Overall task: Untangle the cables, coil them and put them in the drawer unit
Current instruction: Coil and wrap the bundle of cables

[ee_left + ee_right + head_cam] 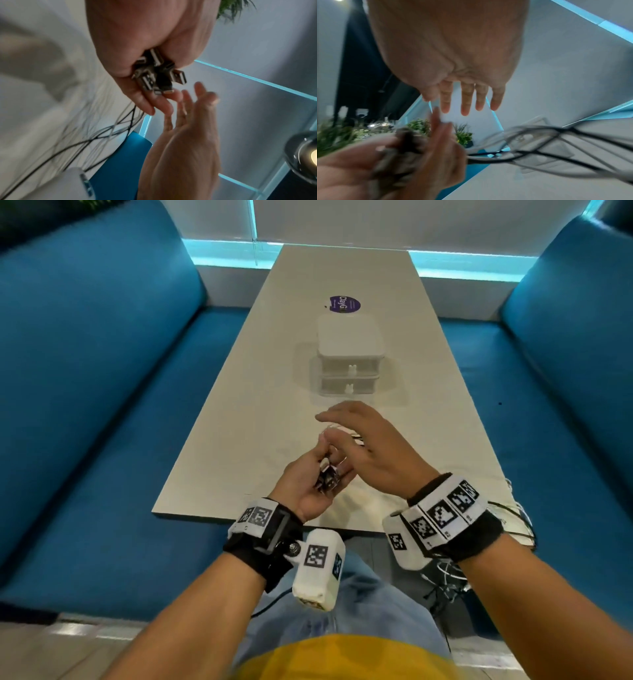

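Observation:
My left hand (317,474) grips a bunch of cable plugs (327,477) above the near end of the table. The left wrist view shows the metal USB plugs (154,75) sticking out of its curled fingers, with black and white cables (96,135) trailing away. My right hand (356,436) hovers just over and right of the left one, fingers straight (465,100), holding nothing. Black and grey cables (547,146) run from the left hand toward the table in the right wrist view. A white two-drawer unit (349,354) stands mid-table beyond both hands, both drawers closed.
The long white table (239,412) runs between two blue sofas (85,405). A purple round sticker (344,303) lies behind the drawer unit. More cables (513,522) hang off the table's near right corner toward the floor.

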Demonstrator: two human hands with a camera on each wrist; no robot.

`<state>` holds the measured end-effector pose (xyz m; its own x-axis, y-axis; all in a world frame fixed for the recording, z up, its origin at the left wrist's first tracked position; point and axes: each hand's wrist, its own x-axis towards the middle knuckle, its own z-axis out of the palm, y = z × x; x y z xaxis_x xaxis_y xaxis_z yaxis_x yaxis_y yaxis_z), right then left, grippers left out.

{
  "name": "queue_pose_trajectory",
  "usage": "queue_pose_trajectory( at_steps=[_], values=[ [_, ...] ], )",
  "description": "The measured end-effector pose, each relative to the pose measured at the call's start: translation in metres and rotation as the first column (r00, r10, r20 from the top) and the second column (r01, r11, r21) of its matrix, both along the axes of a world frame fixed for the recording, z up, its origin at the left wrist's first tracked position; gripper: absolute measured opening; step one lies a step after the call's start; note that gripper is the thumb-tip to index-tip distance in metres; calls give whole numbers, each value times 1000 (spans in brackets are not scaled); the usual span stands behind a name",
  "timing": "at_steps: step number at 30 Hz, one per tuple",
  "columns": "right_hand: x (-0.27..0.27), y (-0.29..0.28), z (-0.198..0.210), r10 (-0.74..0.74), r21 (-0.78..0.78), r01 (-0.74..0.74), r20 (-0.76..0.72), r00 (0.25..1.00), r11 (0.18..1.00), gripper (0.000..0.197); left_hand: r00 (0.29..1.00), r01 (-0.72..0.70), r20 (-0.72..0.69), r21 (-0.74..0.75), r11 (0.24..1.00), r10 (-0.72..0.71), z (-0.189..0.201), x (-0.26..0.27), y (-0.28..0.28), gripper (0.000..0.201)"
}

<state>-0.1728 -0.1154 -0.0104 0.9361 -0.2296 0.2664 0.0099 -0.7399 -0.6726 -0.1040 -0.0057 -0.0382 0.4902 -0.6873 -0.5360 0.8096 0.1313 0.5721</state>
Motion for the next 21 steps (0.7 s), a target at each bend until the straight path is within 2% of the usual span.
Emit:
queue_pose_trajectory(
  at_steps=[3,6,9,14,17,21],
  values=[
    [-13,15,-7,133,-79,-142,-106,985,987,43,997,-61,-57,-34,998,59,0,-2,2,19],
    [-20,19,-23,214,-231,-220,-49,976,948,46,953,-153,-278,-112,982,117,0,2,6,24],
    [-20,17,-44,228,-303,-195,75,971,933,38,932,-169,-344,-134,977,114,-6,-2,10,32],
    [-17,8,-65,179,-327,-109,192,965,939,27,935,-175,-324,-64,982,145,-24,-5,9,32],
    [-16,10,-69,134,-260,-93,146,980,961,27,931,-198,-326,-72,978,165,-27,-8,9,35],
    [-26,14,-62,42,42,-47,115,993,998,36,947,-168,-291,-95,981,134,-24,-9,7,44]
  ],
)
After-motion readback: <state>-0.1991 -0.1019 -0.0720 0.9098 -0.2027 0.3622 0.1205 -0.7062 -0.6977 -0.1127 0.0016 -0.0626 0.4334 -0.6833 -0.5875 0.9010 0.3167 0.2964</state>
